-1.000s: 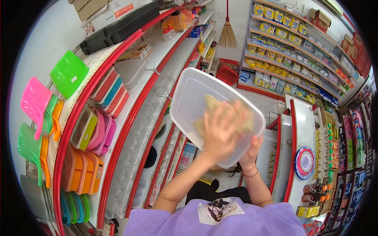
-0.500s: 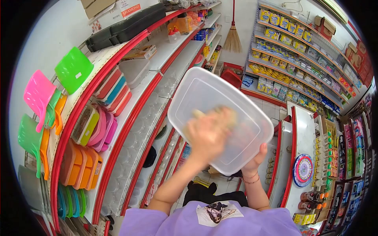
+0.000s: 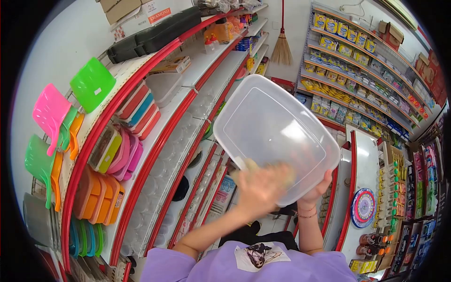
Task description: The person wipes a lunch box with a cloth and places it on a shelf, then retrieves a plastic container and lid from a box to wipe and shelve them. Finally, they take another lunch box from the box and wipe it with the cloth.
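Note:
A large translucent plastic lid (image 3: 277,127), rectangular with rounded corners, is tilted in front of my body. My right hand (image 3: 317,190) grips its lower right edge, thumb along the rim and fingers showing faintly through the plastic from behind. Against the lower part of the lid is my left hand (image 3: 263,188), smeared by motion, closed around a pale yellowish cloth (image 3: 287,175). Part of the cloth shows beyond the fingers; the rest is hidden under the hand.
On the left, red-edged shelves (image 3: 162,207) hold stacked food containers (image 3: 101,197), clear cups and plastic dippers (image 3: 93,83). A broom (image 3: 282,47) hangs at the back beside shelves of packets (image 3: 347,61). At right, a counter (image 3: 365,164) bears a round blue-and-pink item (image 3: 364,207).
The lid has shifted slightly right in view and sits a little more upright. My left hand with the cloth has moved down from the lid's middle to its lower edge.

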A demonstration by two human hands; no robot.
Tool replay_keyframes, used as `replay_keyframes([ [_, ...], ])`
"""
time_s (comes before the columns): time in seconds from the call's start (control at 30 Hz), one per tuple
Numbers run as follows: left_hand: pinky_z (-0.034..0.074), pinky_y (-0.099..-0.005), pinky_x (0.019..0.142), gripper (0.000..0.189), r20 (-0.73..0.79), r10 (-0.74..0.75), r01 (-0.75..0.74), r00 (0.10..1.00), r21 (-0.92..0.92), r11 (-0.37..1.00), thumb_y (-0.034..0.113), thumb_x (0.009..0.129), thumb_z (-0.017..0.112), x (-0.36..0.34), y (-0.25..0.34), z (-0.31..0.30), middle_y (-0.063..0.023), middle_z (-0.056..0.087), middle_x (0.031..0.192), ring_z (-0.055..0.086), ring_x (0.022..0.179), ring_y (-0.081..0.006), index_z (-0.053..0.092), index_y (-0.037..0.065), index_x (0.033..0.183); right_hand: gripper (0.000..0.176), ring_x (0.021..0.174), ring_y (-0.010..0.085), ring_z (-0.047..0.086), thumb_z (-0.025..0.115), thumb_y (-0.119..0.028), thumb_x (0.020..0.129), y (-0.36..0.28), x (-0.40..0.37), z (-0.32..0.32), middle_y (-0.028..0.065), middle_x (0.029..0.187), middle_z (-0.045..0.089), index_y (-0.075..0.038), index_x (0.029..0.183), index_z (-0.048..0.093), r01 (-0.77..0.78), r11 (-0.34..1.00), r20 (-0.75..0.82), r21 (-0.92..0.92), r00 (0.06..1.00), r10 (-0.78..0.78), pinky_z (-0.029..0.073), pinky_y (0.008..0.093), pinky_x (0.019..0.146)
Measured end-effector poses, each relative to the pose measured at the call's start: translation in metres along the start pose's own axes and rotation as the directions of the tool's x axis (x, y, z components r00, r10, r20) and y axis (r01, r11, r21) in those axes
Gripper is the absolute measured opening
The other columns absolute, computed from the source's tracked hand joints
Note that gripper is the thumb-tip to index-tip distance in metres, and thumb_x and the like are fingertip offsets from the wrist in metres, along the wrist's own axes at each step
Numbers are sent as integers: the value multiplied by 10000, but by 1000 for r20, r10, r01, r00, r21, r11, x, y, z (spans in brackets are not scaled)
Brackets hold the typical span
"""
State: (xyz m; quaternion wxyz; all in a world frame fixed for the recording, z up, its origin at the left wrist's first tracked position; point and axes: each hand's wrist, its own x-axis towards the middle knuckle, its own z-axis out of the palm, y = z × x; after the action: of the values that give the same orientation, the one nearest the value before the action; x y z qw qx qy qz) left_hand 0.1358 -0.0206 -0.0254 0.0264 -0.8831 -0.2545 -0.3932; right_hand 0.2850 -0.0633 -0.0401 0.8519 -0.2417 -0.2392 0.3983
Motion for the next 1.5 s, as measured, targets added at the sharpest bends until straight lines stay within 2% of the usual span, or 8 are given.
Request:
replay_keyframes([
  [0.23, 212, -410, 833, 524, -10, 126, -124, 992, 92, 988, 334, 692, 615, -32, -18, -9, 14, 471, 960, 424, 937, -160, 573, 206, 1198, 710, 1145, 449, 428, 357, -556, 851, -1, -14, 0, 232, 1348, 327, -196, 1415, 120, -40, 996, 77, 79, 996, 34, 452, 550, 844],
  [0.5, 235, -413, 888, 403, -164, -470, 497, 867, 238, 835, 294, 876, 477, 37, -81, -24, -90, 442, 1141, 391, 1081, -250, 508, 182, 1261, 741, 1131, 406, 464, 418, -529, 850, 9, -24, 1, 221, 1331, 361, -104, 1399, 161, -88, 995, 134, -43, 987, 93, 477, 493, 834],
  [0.7, 274, -472, 784, 497, 12, 79, -78, 997, -71, 994, 294, 793, 545, 24, 15, -1, -51, 509, 1066, 437, 1016, -235, 477, 214, 1279, 664, 1190, 231, 428, 425, -479, 855, 46, -33, -1, 130, 1280, 441, -45, 1345, 316, -20, 982, -105, -190, 995, 0, 331, 367, 1007],
  [0.8, 266, -458, 778, 457, 40, 36, -35, 999, -17, 999, 297, 811, 539, 23, -7, -13, -45, 500, 1063, 437, 987, -232, 500, 214, 1259, 687, 1110, 242, 493, 491, -492, 833, 33, -36, 11, 173, 1239, 462, 18, 1269, 341, 122, 907, 40, -403, 992, -116, 396, 346, 937],
  [0.9, 249, -454, 827, 408, -52, -479, 481, 876, 38, 876, 315, 866, 492, 37, -78, -22, -73, 441, 1171, 349, 1103, -243, 501, 224, 1264, 693, 1046, 344, 546, 459, -475, 857, 18, -48, 14, 215, 1189, 492, -19, 1331, 240, -39, 962, 78, -270, 995, 62, 507, 422, 807],
  [1.03, 224, -475, 923, 400, -47, -472, 464, 880, -125, 877, 328, 880, 474, 34, -100, -9, -76, 436, 1204, 332, 1140, -277, 513, 207, 1259, 698, 1078, 325, 519, 468, -445, 859, 33, -51, 28, 207, 1208, 472, -17, 1350, 216, 52, 918, 95, -394, 995, -16, 474, 412, 850],
  [1.37, 231, -472, 871, 439, 232, 140, -115, 963, -116, 987, 319, 814, 554, -41, -45, -14, -63, 471, 1163, 374, 1084, -248, 528, 201, 1236, 538, 1045, 275, 536, 407, -392, 923, 66, -10, 31, 174, 1206, 474, -33, 1301, 276, 110, 959, -91, -260, 986, -137, 489, 363, 806],
  [1.5, 232, -447, 884, 388, 192, -375, 361, 907, 105, 927, 274, 823, 549, -79, -109, -24, -99, 465, 1160, 376, 1091, -272, 558, 180, 1198, 515, 1051, 337, 541, 332, -396, 941, 65, 15, 50, 191, 1259, 444, -80, 1336, 234, 120, 981, -258, -153, 953, -157, 528, 410, 763],
])
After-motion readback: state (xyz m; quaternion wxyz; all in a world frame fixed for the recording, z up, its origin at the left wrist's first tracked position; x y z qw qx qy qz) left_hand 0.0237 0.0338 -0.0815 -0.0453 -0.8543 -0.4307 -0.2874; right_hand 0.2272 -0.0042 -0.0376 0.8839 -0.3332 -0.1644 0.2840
